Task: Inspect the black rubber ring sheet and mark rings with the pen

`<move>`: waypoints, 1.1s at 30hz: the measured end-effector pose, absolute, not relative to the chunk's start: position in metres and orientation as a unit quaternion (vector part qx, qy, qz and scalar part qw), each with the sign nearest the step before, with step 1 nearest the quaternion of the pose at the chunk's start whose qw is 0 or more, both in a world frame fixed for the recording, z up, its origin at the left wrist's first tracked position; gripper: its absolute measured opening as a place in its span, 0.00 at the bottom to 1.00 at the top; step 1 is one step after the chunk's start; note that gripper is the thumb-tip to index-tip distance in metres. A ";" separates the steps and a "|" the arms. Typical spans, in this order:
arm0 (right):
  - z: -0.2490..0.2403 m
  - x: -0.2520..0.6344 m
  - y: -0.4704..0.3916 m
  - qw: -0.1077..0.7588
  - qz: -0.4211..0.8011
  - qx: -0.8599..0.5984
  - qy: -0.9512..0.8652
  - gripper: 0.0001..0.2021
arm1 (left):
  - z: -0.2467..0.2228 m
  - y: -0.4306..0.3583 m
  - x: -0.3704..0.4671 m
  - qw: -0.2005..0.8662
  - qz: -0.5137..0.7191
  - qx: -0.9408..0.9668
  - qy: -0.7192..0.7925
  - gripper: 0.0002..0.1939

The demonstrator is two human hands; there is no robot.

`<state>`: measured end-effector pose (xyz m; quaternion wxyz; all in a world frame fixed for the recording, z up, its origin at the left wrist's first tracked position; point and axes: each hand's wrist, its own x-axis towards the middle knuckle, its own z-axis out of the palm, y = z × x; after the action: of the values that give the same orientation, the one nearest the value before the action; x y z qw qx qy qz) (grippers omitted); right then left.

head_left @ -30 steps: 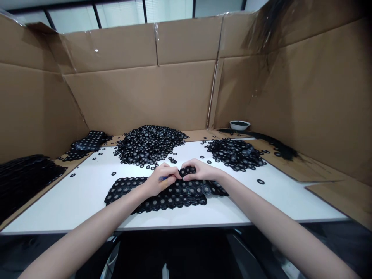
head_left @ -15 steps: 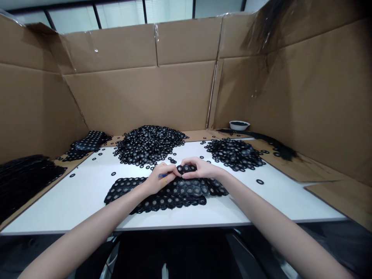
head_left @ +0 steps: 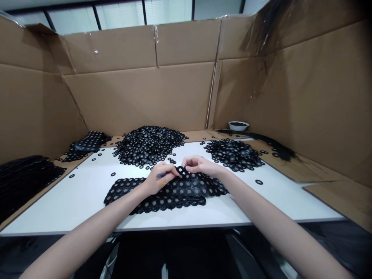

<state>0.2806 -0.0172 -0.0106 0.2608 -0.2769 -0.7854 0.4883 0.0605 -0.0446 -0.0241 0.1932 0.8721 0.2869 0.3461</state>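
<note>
A sheet of joined black rings [head_left: 180, 188] with pale round centres lies folded over itself on the white board [head_left: 58, 201]. My left hand [head_left: 160, 178] pinches the sheet's upper edge, with a small blue tool [head_left: 161, 176] lying across its fingers. Just to the right, my right hand [head_left: 200, 166] has its fingers bent together at a black ring [head_left: 186, 169] on the same edge. Both hands are close together, their fingertips almost touching. How the rings are joined at the fingertips is too small to make out.
Large [head_left: 148, 145] and smaller [head_left: 234, 155] piles of loose rings stand behind the hands. Stacked black sheets [head_left: 26, 182] lie at left, more sheets [head_left: 91, 141] behind. A white bowl [head_left: 238, 126] and black strands [head_left: 270, 144] are at back right. Cardboard walls [head_left: 130, 97] surround the board.
My right hand's fingertips have changed position at the sheet's edge and now pinch at a ring. More of the sheet shows below them. My left hand has barely shifted.
</note>
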 end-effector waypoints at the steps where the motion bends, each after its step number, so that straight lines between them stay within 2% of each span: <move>1: -0.010 0.281 -0.017 0.261 0.486 -0.277 -0.787 0.13 | -0.024 -0.045 0.060 0.193 0.350 0.870 0.288 0.10; 7: -0.008 0.286 -0.017 0.222 0.415 -0.287 -0.834 0.13 | -0.022 -0.046 0.058 0.185 0.369 0.862 0.295 0.10; 18: -0.006 0.281 -0.021 0.195 0.412 -0.273 -0.847 0.14 | -0.022 -0.046 0.060 0.193 0.364 0.865 0.288 0.10; 26: -0.012 0.273 -0.023 0.298 0.364 -0.307 -0.827 0.15 | -0.021 -0.047 0.060 0.180 0.362 0.868 0.288 0.10; 33: -0.019 0.268 -0.018 0.309 0.385 -0.275 -0.825 0.13 | -0.021 -0.045 0.062 0.329 0.414 0.791 0.307 0.07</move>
<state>0.2681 -0.0181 -0.0192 0.3091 -0.2750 -0.8251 0.3848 0.0617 -0.0453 -0.0206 0.3287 0.7914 0.3065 0.4143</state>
